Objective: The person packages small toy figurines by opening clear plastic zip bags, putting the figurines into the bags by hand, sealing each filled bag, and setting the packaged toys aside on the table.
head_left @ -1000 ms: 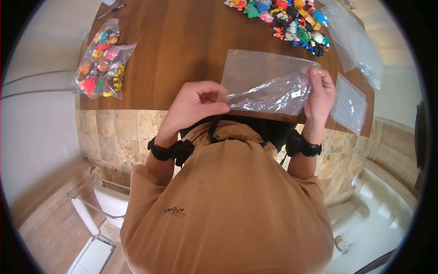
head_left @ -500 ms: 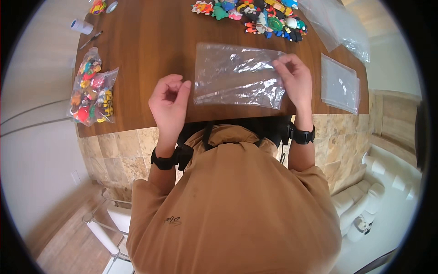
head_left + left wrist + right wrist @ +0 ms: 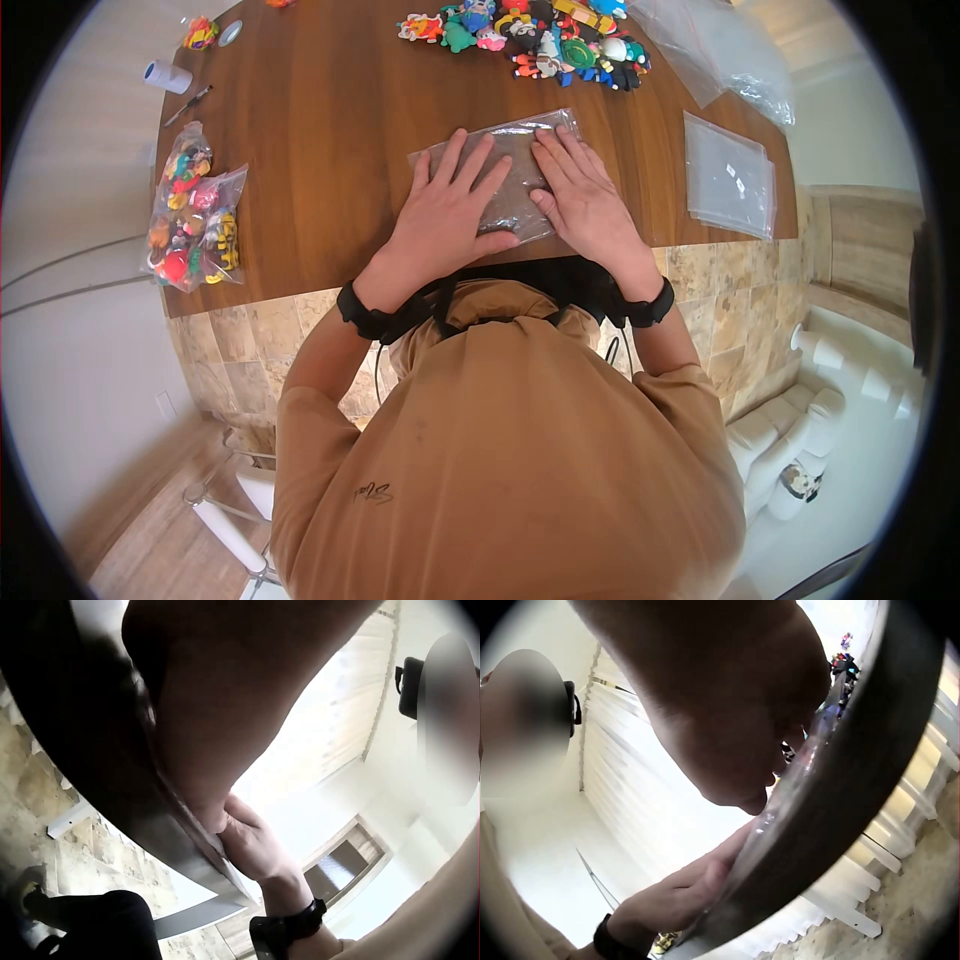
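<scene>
A clear plastic bag (image 3: 520, 192) lies flat near the front edge of the brown wooden table (image 3: 330, 150). My left hand (image 3: 445, 208) rests on its left part with fingers spread and straight. On its right part lies my right hand (image 3: 588, 200), palm down, fingers straight and close together. Part of the bag is hidden under both hands. In the left wrist view, the left hand (image 3: 210, 712) looms dark over the table edge; the right wrist view shows the right hand (image 3: 727, 712) at the shiny plastic.
Colourful toy figures (image 3: 575, 50) are heaped at the back. Filled clear bags of figures (image 3: 195, 225) lie at the left, with a pen (image 3: 188, 104) and a white roll (image 3: 168, 76) beyond. Flat clear bags (image 3: 730, 180) are stacked at the right, below larger plastic bags (image 3: 700, 50).
The bag, earlier lifted and held at its right side, now lies turned at an angle on the table. Both hands have come down onto it, their fingers straightened.
</scene>
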`<state>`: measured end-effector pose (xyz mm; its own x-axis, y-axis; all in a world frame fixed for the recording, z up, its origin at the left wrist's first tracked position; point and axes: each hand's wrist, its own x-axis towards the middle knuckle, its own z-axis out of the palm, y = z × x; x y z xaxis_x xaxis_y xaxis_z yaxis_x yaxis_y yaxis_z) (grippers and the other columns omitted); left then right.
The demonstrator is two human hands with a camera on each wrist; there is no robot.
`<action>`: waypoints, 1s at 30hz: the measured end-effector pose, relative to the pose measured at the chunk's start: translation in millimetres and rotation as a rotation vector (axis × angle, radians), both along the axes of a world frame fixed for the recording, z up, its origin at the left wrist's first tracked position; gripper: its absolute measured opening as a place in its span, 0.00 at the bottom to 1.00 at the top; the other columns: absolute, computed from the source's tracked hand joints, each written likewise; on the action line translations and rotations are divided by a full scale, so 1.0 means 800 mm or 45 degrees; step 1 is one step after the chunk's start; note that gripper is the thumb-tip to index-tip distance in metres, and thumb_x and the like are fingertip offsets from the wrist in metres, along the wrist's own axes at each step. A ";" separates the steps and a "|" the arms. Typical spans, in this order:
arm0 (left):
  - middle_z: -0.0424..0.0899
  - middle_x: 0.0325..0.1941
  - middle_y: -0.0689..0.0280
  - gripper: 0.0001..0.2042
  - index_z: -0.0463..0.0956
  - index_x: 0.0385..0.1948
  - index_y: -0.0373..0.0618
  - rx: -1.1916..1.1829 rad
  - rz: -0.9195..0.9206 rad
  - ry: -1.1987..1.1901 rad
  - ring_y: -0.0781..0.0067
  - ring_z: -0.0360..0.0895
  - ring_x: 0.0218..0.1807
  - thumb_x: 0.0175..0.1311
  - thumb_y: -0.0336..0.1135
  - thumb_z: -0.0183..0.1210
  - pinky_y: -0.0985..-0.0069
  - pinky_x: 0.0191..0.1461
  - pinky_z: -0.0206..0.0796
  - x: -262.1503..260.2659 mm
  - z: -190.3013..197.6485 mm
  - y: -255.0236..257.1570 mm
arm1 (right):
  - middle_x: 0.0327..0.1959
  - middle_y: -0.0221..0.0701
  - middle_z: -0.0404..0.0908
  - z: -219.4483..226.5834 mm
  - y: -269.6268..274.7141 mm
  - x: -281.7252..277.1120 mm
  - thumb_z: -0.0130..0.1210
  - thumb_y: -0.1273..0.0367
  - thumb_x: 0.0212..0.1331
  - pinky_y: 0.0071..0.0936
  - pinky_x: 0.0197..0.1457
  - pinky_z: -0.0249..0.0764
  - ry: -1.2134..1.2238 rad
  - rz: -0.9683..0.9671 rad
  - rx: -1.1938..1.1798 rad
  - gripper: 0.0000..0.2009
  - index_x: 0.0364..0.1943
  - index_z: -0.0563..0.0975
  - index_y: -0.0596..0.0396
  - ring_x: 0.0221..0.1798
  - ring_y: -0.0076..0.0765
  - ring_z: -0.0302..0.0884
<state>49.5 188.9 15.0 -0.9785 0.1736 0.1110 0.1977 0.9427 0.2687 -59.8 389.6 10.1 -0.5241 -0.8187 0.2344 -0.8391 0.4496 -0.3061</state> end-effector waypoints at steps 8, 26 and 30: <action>0.52 0.78 0.54 0.54 0.57 0.70 0.38 -0.058 0.165 -0.170 0.50 0.45 0.79 0.44 0.66 0.67 0.39 0.74 0.43 0.026 0.016 -0.021 | 0.73 0.40 0.61 -0.008 0.006 -0.002 0.50 0.48 0.65 0.45 0.78 0.48 0.036 -0.021 0.189 0.34 0.67 0.65 0.61 0.77 0.46 0.51; 0.71 0.65 0.53 0.38 0.67 0.63 0.37 -0.074 0.312 0.149 0.51 0.61 0.71 0.51 0.46 0.70 0.60 0.71 0.58 0.018 0.020 -0.072 | 0.49 0.40 0.75 0.023 -0.029 -0.084 0.61 0.67 0.55 0.43 0.54 0.72 -0.318 -0.285 0.118 0.19 0.52 0.74 0.53 0.51 0.53 0.74; 0.77 0.51 0.58 0.31 0.72 0.59 0.42 0.227 0.388 0.001 0.54 0.70 0.58 0.49 0.35 0.70 0.68 0.62 0.64 0.001 0.038 -0.067 | 0.47 0.40 0.76 0.030 -0.029 -0.091 0.59 0.71 0.53 0.42 0.51 0.73 -0.381 -0.170 0.109 0.16 0.47 0.74 0.53 0.51 0.51 0.76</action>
